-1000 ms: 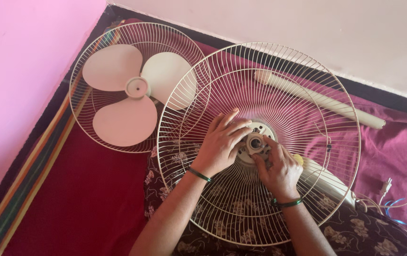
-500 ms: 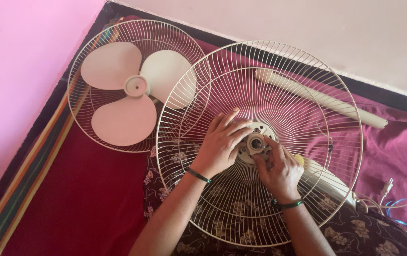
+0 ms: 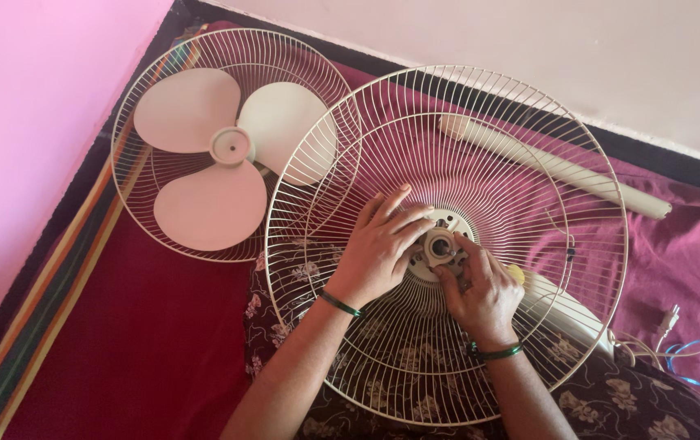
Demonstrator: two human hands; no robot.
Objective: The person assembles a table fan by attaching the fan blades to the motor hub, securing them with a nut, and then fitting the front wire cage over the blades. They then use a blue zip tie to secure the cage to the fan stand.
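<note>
My left hand (image 3: 378, 248) lies flat on the wire fan guard (image 3: 480, 155) over my lap; my right hand (image 3: 480, 293) pinches the hub nut (image 3: 439, 245) at its centre. 3-bladed fan blade (image 3: 219, 155) lies left.

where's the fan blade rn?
Head view, upper left: the blade lies inside the second wire guard on the red cloth, left of the guard both hands work on, near the pink wall.
</note>
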